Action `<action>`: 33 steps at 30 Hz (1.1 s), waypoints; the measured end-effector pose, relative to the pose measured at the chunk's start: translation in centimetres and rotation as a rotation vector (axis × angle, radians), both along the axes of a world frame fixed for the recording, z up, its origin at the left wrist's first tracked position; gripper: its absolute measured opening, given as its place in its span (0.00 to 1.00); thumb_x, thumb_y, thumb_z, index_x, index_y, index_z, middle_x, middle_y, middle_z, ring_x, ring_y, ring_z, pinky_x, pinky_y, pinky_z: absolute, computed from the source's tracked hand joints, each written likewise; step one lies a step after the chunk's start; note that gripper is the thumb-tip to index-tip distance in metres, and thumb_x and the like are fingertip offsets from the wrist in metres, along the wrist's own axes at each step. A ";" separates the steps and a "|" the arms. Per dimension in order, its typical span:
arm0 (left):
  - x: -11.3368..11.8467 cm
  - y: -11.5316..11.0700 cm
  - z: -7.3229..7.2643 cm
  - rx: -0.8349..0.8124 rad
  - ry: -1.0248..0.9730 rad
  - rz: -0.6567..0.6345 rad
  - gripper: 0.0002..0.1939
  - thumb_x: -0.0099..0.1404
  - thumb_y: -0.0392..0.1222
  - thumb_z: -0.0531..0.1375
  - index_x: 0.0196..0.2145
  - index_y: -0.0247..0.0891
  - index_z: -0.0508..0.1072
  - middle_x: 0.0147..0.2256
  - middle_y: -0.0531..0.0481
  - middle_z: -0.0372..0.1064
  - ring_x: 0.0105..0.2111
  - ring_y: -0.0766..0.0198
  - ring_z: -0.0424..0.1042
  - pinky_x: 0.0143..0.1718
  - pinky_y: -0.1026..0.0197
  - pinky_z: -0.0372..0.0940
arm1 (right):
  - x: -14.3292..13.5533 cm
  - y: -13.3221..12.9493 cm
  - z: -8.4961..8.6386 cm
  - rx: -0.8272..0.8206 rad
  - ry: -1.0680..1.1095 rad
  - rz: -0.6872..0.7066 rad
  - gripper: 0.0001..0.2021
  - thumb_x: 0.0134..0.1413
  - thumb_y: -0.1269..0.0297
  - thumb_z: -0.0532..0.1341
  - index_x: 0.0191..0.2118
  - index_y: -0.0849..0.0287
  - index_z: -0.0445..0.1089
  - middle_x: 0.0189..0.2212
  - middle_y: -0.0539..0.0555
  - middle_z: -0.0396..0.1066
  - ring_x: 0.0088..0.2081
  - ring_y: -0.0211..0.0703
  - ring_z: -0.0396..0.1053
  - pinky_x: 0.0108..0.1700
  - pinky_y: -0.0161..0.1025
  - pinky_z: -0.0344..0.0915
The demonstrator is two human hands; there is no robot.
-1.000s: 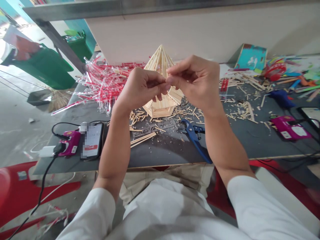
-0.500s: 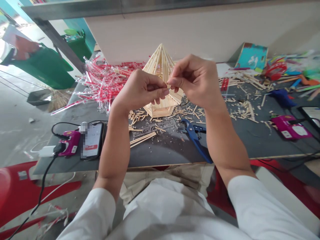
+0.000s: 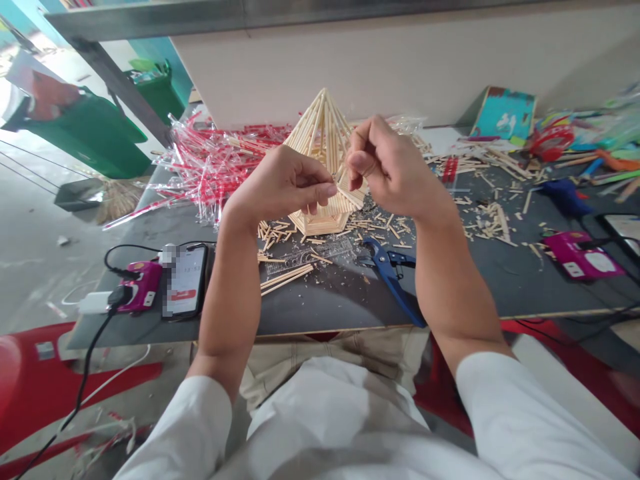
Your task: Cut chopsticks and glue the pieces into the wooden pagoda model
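From the head camera, I see my left hand (image 3: pixel 280 190) pinching a thin little stick (image 3: pixel 349 194). My right hand (image 3: pixel 393 170) has curled fingers, pinching nothing I can see. The stick tower (image 3: pixel 324 150) stands just behind; a bump could knock it over.

Both hands (image 3: pixel 340 177) raised, fingers pinched

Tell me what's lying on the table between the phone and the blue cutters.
In the head view, a small bundle of wooden sticks lies between the phone and blue cutters, with scattered offcuts.
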State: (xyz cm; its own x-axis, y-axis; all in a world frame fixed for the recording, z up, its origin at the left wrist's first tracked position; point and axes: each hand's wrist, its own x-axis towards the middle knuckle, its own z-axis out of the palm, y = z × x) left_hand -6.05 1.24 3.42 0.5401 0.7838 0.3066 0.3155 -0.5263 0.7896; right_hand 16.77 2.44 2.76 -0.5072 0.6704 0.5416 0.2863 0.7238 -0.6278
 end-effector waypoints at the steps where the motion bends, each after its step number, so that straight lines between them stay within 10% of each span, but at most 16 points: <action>1: -0.1 0.0 0.0 0.005 -0.002 0.010 0.09 0.63 0.43 0.68 0.31 0.33 0.80 0.23 0.49 0.74 0.22 0.66 0.74 0.22 0.66 0.69 | 0.1 0.0 0.0 -0.003 0.000 -0.006 0.17 0.66 0.43 0.59 0.38 0.51 0.60 0.28 0.48 0.69 0.28 0.42 0.71 0.31 0.42 0.65; 11: -0.1 0.5 -0.3 -0.012 -0.079 0.060 0.07 0.61 0.39 0.69 0.34 0.33 0.77 0.22 0.50 0.73 0.21 0.66 0.73 0.22 0.65 0.70 | 1.2 -0.2 0.7 0.175 -0.013 -0.230 0.14 0.65 0.48 0.63 0.36 0.52 0.67 0.27 0.50 0.71 0.25 0.41 0.69 0.28 0.41 0.64; 16: 0.7 0.7 -0.6 -0.008 -0.103 0.092 0.08 0.63 0.42 0.68 0.33 0.34 0.77 0.22 0.49 0.73 0.20 0.67 0.72 0.20 0.65 0.69 | 0.8 0.2 0.3 0.194 -0.067 -0.126 0.21 0.54 0.51 0.72 0.50 0.51 0.70 0.46 0.54 0.75 0.32 0.42 0.73 0.31 0.40 0.70; 33: 1.2 1.0 -1.1 0.010 -0.142 0.170 0.07 0.67 0.43 0.65 0.38 0.37 0.75 0.23 0.51 0.72 0.20 0.68 0.71 0.21 0.64 0.67 | 0.3 1.0 -0.3 0.322 -0.151 -0.225 0.16 0.56 0.52 0.70 0.49 0.49 0.75 0.44 0.55 0.75 0.31 0.44 0.70 0.35 0.44 0.69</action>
